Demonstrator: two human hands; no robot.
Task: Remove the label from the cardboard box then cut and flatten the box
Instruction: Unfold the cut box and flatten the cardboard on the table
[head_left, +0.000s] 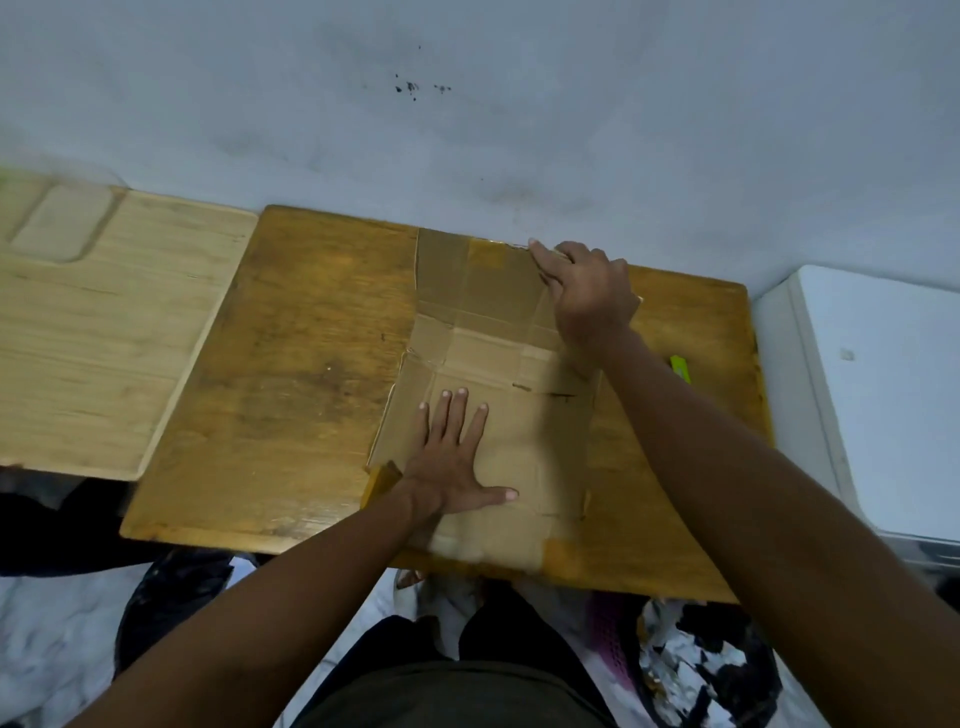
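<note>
Can't really make out the small yellow-green thing (679, 368) poking out past the right forearm, mostly hidden. Same for the clutter under the table, just dark and white blur. Cardboard box (498, 374) opened out and lying flat on the wooden table (291, 364), far end up against the wall (467, 130). Left hand (451, 467) flat on the near panel, fingers spread, pressing down. Right hand (587, 296) at the far right edge of the cardboard, index finger stretched along that edge, others curled; hard to tell whether actually gripping anything. Lighter wooden board (93, 322) off to the left, white unit (872, 395) on the right.
</note>
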